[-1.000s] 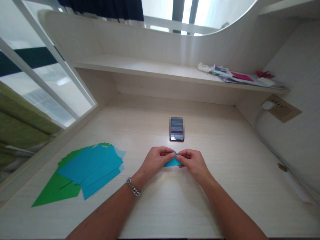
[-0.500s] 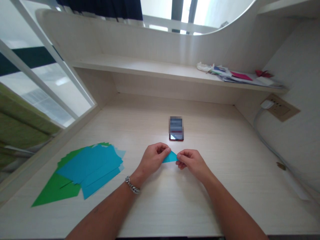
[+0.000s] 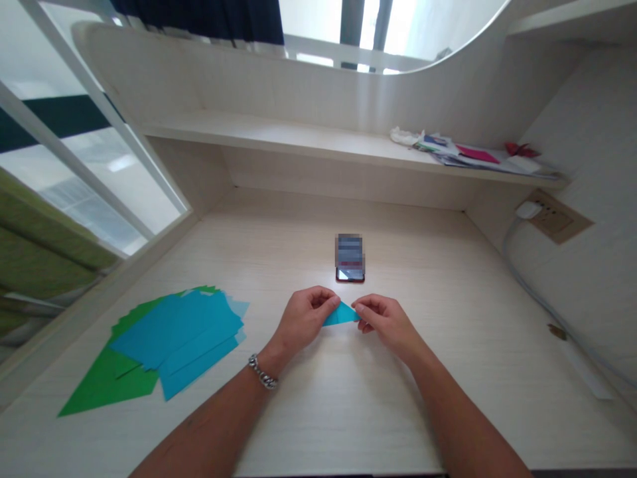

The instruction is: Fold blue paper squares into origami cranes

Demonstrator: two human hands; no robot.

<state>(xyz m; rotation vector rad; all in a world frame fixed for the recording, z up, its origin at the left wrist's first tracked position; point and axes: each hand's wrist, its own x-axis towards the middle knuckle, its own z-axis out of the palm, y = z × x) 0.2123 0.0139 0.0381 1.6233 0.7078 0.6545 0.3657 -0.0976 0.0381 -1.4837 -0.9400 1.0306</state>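
Between my two hands is a small folded piece of blue paper (image 3: 342,315), roughly triangular, just above or on the desk. My left hand (image 3: 307,313) pinches its left part between thumb and fingers, hiding that end. At the right, the thumb and fingertips of my right hand (image 3: 382,315) close on the paper's pointed corner. Off to the left lies a fanned stack of blue paper sheets (image 3: 184,332), resting partly over green paper sheets (image 3: 112,382).
A phone (image 3: 350,259) lies on the desk (image 3: 318,418) just beyond my hands. Papers (image 3: 475,154) sit on the shelf (image 3: 279,136) at the back. At the right, a cable (image 3: 527,282) hangs from a wall socket (image 3: 560,216) down to the desk.
My right hand has shifted slightly to the right along the blue paper, and a little more of its right corner shows. My left hand keeps its pinch almost in place.
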